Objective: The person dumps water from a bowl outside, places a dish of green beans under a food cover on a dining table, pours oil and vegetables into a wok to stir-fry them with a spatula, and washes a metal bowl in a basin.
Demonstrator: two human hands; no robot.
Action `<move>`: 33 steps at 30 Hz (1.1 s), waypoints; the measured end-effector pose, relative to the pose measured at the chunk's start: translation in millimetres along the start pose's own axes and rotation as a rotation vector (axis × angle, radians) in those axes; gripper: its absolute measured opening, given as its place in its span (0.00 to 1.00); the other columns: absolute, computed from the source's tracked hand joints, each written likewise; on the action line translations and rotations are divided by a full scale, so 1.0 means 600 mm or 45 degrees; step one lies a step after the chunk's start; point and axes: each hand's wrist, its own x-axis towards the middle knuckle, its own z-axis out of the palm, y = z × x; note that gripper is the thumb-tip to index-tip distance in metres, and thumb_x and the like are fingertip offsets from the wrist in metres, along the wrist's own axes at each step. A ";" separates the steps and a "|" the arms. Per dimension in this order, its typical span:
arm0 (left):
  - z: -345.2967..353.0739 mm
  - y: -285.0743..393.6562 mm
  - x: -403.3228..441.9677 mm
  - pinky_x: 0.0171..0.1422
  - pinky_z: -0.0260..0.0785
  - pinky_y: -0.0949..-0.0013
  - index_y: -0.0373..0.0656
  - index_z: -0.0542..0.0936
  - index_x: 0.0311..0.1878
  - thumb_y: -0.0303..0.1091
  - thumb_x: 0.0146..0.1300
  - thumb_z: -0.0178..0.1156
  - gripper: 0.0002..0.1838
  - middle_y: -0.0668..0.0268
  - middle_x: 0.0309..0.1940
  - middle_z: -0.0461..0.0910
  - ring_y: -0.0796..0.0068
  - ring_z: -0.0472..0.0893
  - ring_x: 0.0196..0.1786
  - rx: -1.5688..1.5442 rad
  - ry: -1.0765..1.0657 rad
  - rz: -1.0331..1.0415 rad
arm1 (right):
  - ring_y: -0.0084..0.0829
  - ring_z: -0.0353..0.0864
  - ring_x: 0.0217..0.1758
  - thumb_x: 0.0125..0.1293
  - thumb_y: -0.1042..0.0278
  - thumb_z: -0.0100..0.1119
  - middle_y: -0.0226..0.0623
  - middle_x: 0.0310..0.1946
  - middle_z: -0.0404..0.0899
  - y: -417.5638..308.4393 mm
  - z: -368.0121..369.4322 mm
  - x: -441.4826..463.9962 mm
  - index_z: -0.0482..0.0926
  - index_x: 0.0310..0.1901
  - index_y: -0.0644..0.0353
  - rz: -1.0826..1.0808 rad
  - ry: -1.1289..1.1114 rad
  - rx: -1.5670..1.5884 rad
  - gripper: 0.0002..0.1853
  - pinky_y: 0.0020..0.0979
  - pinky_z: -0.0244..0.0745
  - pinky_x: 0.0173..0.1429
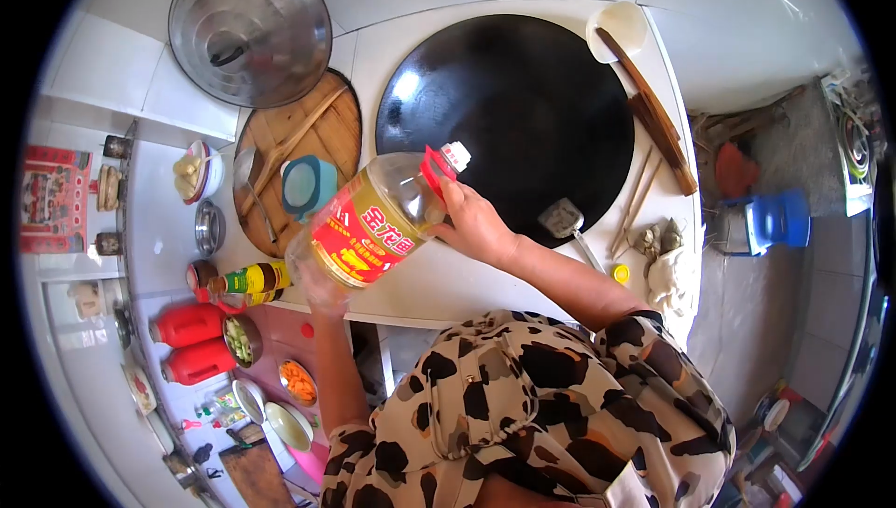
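Note:
A large clear oil bottle (362,235) with a red and yellow label is tilted over the counter, its white spout pointing up and right towards the wok. Near its neck, my right hand (474,226) grips the bottle by the red handle (435,172). My left hand (329,295) supports the base, its fingers partly hidden behind the clear plastic. The big black wok (523,102) is set into the counter just beyond the spout, with a dark, shiny inside. A metal spatula (562,218) rests on the wok's near right edge.
Left of the wok lie a round wooden lid (322,139) with utensils and a blue container (308,186). A metal lid (250,27) leans on the wall. Wood strips (663,130) and a yellow cap (621,274) lie at right. Chopped carrots (298,382) sit lower left.

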 end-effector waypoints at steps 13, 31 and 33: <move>0.071 0.048 0.065 0.60 0.67 0.60 0.42 0.64 0.61 0.41 0.60 0.60 0.29 0.61 0.56 0.70 0.66 0.72 0.57 0.238 -0.159 0.303 | 0.51 0.74 0.47 0.45 0.71 0.68 0.54 0.40 0.73 0.036 -0.024 0.016 0.61 0.52 0.69 0.063 0.028 0.099 0.34 0.41 0.71 0.49; 0.000 0.027 0.071 0.67 0.56 0.48 0.45 0.57 0.68 0.64 0.60 0.45 0.40 0.60 0.66 0.61 0.56 0.63 0.65 -0.599 0.258 -0.432 | 0.51 0.73 0.48 0.46 0.70 0.68 0.53 0.42 0.73 0.055 -0.041 0.026 0.59 0.55 0.68 0.114 0.025 0.214 0.36 0.41 0.70 0.51; 0.024 0.043 0.076 0.66 0.58 0.48 0.45 0.57 0.68 0.62 0.61 0.44 0.39 0.60 0.65 0.61 0.56 0.64 0.65 -0.549 0.256 -0.404 | 0.51 0.73 0.48 0.46 0.70 0.68 0.53 0.42 0.73 0.055 -0.042 0.025 0.59 0.55 0.68 0.120 0.031 0.227 0.36 0.41 0.70 0.50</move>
